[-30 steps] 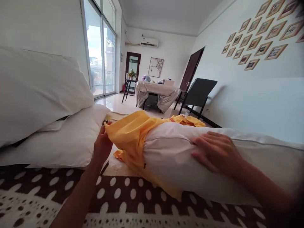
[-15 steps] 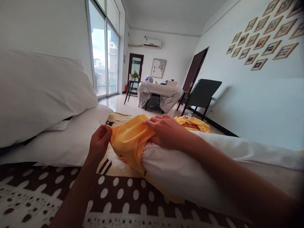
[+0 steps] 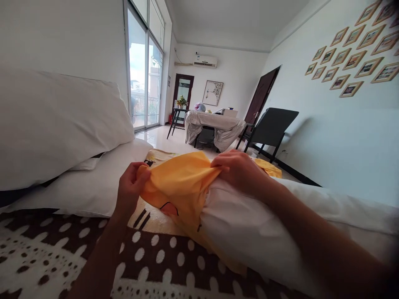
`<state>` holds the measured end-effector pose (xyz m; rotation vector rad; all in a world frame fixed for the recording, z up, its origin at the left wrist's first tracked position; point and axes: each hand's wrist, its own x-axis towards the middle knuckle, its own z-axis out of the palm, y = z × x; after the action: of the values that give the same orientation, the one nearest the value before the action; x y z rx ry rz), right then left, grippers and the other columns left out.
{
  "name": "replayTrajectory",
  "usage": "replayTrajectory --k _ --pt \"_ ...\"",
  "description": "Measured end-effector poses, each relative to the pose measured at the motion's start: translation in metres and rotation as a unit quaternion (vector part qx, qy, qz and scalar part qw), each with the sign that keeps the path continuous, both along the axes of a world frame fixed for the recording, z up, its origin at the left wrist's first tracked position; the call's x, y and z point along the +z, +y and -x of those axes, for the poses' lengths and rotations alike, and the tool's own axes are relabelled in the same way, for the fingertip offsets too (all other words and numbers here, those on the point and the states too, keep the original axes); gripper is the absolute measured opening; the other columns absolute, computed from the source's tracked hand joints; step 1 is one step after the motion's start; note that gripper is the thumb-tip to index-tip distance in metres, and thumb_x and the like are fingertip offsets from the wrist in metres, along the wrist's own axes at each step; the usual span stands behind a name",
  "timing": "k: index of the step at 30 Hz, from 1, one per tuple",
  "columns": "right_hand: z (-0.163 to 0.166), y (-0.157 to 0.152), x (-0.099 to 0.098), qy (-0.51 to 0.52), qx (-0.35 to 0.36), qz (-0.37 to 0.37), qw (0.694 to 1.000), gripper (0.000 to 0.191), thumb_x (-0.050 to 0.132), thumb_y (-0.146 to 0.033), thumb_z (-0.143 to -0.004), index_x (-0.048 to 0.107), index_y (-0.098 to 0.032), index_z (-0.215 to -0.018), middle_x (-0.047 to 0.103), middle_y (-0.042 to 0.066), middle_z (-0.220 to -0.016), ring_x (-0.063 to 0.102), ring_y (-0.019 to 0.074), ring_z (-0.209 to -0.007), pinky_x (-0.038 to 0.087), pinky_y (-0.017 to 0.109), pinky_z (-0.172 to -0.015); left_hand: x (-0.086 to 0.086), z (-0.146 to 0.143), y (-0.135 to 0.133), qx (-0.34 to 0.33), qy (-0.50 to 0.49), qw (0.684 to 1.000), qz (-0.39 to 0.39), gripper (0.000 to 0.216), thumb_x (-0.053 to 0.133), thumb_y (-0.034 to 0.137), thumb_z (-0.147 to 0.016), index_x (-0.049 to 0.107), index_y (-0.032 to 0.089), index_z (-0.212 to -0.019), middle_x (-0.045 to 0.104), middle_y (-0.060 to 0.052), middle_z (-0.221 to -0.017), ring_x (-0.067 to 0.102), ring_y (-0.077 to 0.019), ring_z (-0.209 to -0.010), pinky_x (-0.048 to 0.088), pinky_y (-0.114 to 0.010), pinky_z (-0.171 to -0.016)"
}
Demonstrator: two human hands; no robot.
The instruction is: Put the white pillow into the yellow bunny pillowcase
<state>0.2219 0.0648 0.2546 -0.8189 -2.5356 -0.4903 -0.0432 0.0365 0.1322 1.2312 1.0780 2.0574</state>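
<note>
A yellow pillowcase (image 3: 177, 178) with a printed pink patch and dark lines is stretched between my two hands. My left hand (image 3: 132, 182) pinches its closed-looking left end, thumb and fingers pressed together. My right hand (image 3: 238, 168) grips its upper edge, fingers closed on the cloth. The pillowcase covers the left end of a white pillow (image 3: 240, 216) lying under my right forearm. That pillow's covered end is hidden inside the cloth, and a yellow flap hangs below it on the patterned blanket (image 3: 158, 255).
Two white pillows, an upper pillow (image 3: 68, 120) and a lower pillow (image 3: 102, 187), are stacked at left. More yellow cloth (image 3: 271, 169) lies beyond the right forearm. Farther back stand a covered table (image 3: 215, 120) and a black chair (image 3: 271, 128).
My right hand has moved right along the pillowcase, drawing its edge with it. More of the cloth and its pink print now shows, spread wider. My left hand keeps its pinch.
</note>
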Motion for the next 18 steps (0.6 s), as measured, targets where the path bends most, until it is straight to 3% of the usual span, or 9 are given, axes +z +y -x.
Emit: replayTrajectory --k 5,7,9,11,13,15,18 --pt "-0.014 0.003 0.004 0.1 0.044 0.047 0.993 0.02 0.053 -0.009 -0.076 0.07 -0.019 -0.077 0.068 0.0 -0.074 0.059 0.0113 -0.067 0.038 0.022 -0.066 0.001 0.001 -0.005 0.092 0.159 0.983 0.01 0.028 0.057 0.041 -0.08 0.062 0.018 -0.096 0.059 -0.003 -0.087 0.054 -0.0184 -0.079 0.044 -0.027 -0.069" --pt "-0.015 0.004 0.002 0.113 0.035 0.02 0.993 0.019 0.054 -0.009 -0.076 0.07 -0.019 -0.077 0.068 0.0 -0.074 0.059 0.0121 -0.069 0.039 0.023 -0.068 0.006 -0.009 -0.019 0.216 0.211 0.953 -0.038 0.026 0.059 0.036 -0.079 0.062 0.019 -0.099 0.058 -0.005 -0.097 0.053 -0.0234 -0.092 0.043 -0.035 -0.083" --pt "-0.013 0.007 -0.001 0.097 0.026 -0.01 0.995 0.017 0.055 -0.011 -0.078 0.071 -0.019 -0.078 0.068 0.002 -0.077 0.059 0.0137 -0.072 0.038 0.026 -0.071 0.012 -0.032 -0.04 0.326 0.259 0.9 -0.127 0.024 0.062 0.024 -0.077 0.061 0.021 -0.101 0.057 -0.006 -0.101 0.051 -0.026 -0.1 0.039 -0.039 -0.093" --pt "-0.009 0.008 -0.002 0.06 0.021 -0.026 0.998 0.017 0.055 -0.012 -0.08 0.071 -0.018 -0.079 0.069 0.004 -0.08 0.059 0.015 -0.075 0.037 0.028 -0.074 0.017 -0.063 -0.057 0.311 0.329 0.869 -0.201 0.027 0.06 0.016 -0.077 0.058 0.024 -0.103 0.058 -0.006 -0.096 0.053 -0.0247 -0.095 0.042 -0.038 -0.088" --pt "-0.005 0.006 -0.001 0.028 0.012 -0.031 0.999 0.017 0.055 -0.012 -0.081 0.07 -0.018 -0.081 0.069 0.004 -0.082 0.059 0.0158 -0.077 0.036 0.029 -0.076 0.022 -0.094 -0.062 0.251 0.414 0.85 -0.209 0.027 0.057 0.014 -0.079 0.055 0.024 -0.105 0.059 -0.006 -0.089 0.055 -0.0229 -0.084 0.045 -0.036 -0.077" --pt "-0.004 -0.003 0.001 0.011 -0.003 -0.034 0.999 0.016 0.055 -0.012 -0.082 0.07 -0.018 -0.085 0.069 0.005 -0.084 0.059 0.0165 -0.078 0.036 0.029 -0.075 0.026 -0.117 -0.052 0.265 0.477 0.822 -0.162 0.025 0.056 0.018 -0.081 0.053 0.019 -0.105 0.06 -0.008 -0.088 0.055 -0.024 -0.081 0.044 -0.036 -0.072" --pt "-0.013 -0.03 -0.003 -0.007 -0.02 -0.067 0.998 0.017 0.052 -0.022 -0.088 0.069 -0.018 -0.09 0.069 0.007 -0.088 0.059 0.0181 -0.079 0.037 0.031 -0.075 0.03 -0.13 -0.025 0.328 0.526 0.78 -0.085 0.017 0.052 0.021 -0.082 0.054 0.016 -0.098 0.061 -0.01 -0.087 0.054 -0.0254 -0.082 0.042 -0.037 -0.072"
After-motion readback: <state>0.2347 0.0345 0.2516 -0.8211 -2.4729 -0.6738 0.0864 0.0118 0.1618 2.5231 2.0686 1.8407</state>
